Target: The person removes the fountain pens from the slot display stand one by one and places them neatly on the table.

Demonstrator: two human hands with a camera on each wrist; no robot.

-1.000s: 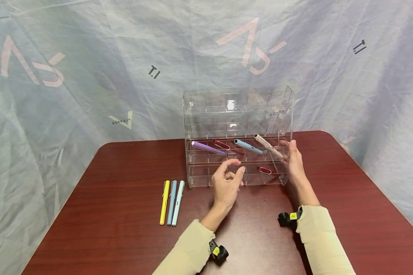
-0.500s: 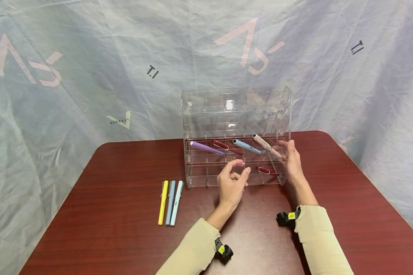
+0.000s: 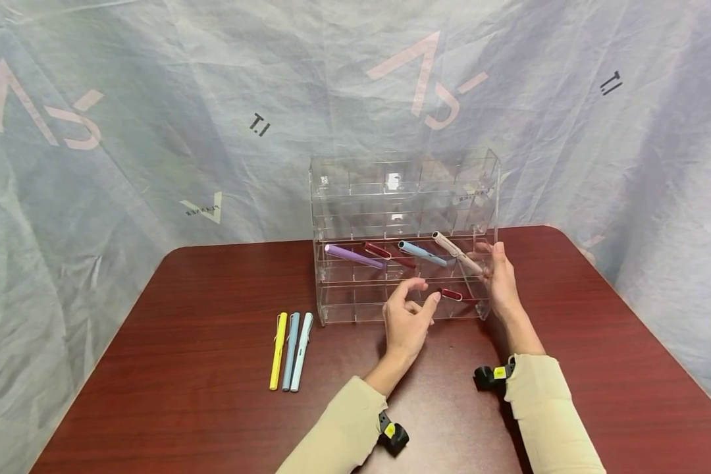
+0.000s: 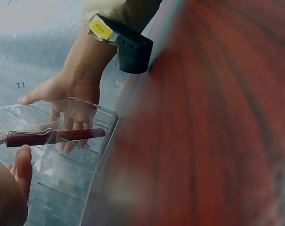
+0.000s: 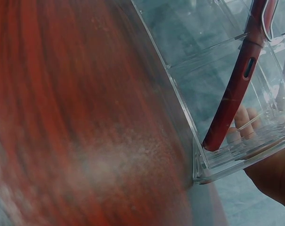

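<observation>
Clear rack [image 3: 367, 214] is being gripped at its right side edge by the right hand [image 3: 503, 283], thumb in front, fingers being seen through the plastic. Lower dark-red pen [image 3: 451, 294] is being borne in the lowest tier, at the right end, tilted, clip end leftward. Left hand [image 3: 407, 321] is being held just beside that clip end, thumb and forefinger parted, nothing being grasped; whether the pen is being touched cannot be told. Tier above: purple pen [image 3: 353, 256], upper dark-red pen [image 3: 378, 250], light-blue pen [image 3: 422, 253] and cream pen [image 3: 450, 245] are being supported aslant. Left of the rack, yellow pen [image 3: 278, 351], grey-blue pen [image 3: 291, 352] and whitish pen [image 3: 301, 352] are being borne side by side by the red-brown table [image 3: 201, 329].
</observation>
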